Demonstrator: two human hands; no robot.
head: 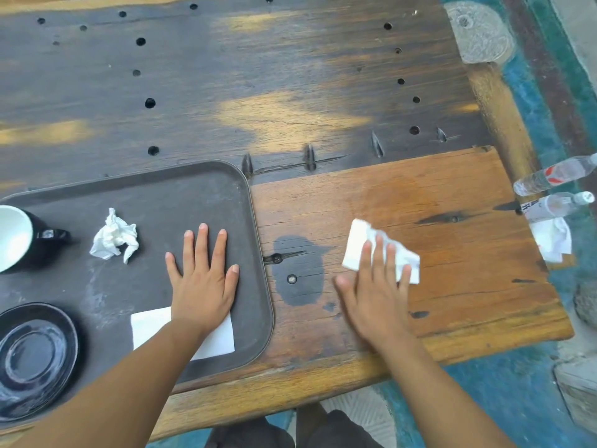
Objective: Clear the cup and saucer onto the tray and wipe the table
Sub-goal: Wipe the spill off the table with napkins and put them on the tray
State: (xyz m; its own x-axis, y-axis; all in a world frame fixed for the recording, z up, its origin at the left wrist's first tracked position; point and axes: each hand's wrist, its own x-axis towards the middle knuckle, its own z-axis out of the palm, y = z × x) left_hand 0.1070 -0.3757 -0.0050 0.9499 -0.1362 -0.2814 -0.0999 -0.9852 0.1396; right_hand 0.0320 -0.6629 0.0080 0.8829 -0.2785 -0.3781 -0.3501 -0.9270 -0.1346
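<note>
A dark tray [206,189] lies on the wooden table [436,195] at the left. On it stand a black cup with a white inside [19,237], a black saucer [32,354], a crumpled tissue [114,237] and a flat white napkin [151,328]. My left hand [203,282] rests flat on the tray, fingers spread, holding nothing. My right hand [374,292] presses a white tissue [358,250] flat on the table to the right of the tray. A dark wet patch [300,273] lies between the tray and that hand.
Two plastic water bottles [555,174] [559,205] and a white paper [552,240] lie beyond the table's right edge. The table's far part is dark wood with several round holes. My legs show below the near edge.
</note>
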